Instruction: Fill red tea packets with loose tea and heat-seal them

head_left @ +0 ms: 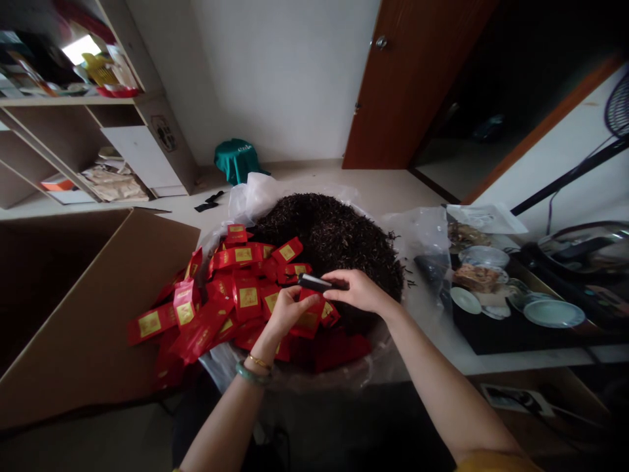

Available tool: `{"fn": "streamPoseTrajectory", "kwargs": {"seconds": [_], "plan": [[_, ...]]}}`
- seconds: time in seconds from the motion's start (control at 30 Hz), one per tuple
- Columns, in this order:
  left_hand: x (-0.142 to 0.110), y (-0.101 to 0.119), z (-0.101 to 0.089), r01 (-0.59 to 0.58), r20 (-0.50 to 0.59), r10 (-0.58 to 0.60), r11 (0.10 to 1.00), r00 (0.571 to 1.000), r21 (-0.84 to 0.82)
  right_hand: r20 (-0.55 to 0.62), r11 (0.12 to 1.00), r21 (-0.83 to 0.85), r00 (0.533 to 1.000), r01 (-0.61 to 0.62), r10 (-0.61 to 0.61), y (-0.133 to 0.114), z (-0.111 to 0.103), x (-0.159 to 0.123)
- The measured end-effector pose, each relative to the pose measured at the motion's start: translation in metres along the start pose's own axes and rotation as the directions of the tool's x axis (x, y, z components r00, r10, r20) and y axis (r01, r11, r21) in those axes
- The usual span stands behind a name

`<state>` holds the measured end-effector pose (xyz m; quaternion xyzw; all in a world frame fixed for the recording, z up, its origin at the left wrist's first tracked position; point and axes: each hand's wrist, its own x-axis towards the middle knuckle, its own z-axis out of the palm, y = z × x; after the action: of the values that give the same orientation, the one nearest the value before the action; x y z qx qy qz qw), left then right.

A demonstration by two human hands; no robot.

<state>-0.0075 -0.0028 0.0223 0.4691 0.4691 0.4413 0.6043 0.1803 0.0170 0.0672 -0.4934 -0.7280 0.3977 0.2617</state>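
My right hand [358, 290] is closed around a small, slim black tool with a pale strip along it [314, 282]; its exact kind does not show. Just below the tool, my left hand [289, 311] pinches what looks like the top edge of a red foil packet with a gold label [308, 320]. Several similar red packets [247, 297] lie heaped to the left and beneath my hands. Behind them rises a mound of dark, dry tea leaves [339, 229], resting on clear plastic sheeting [263, 187].
An open cardboard box [162, 242] stands at the left. On the right, a black tray [484, 337] bears small dishes [553, 313] and clear plastic-wrapped things. A green cloth-covered object [236, 160] sits by the wall, near shelves [162, 124]. A brown door [388, 98] stands open.
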Motion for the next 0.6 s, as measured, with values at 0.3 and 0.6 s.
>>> {"fn": "streamPoseTrajectory", "kwargs": {"seconds": [0.3, 0.6], "plan": [[-0.002, -0.001, 0.000, 0.005, -0.142, -0.020, 0.995, 0.990, -0.103, -0.317, 0.848, -0.466, 0.943, -0.251, 0.105, 0.082, -0.018, 0.021], [0.004, -0.003, 0.001, 0.002, -0.169, -0.018, 0.996, 0.986, -0.093, -0.226, 0.997, 0.051, 0.974, 0.050, -0.037, 0.012, 0.042, 0.013]]}}
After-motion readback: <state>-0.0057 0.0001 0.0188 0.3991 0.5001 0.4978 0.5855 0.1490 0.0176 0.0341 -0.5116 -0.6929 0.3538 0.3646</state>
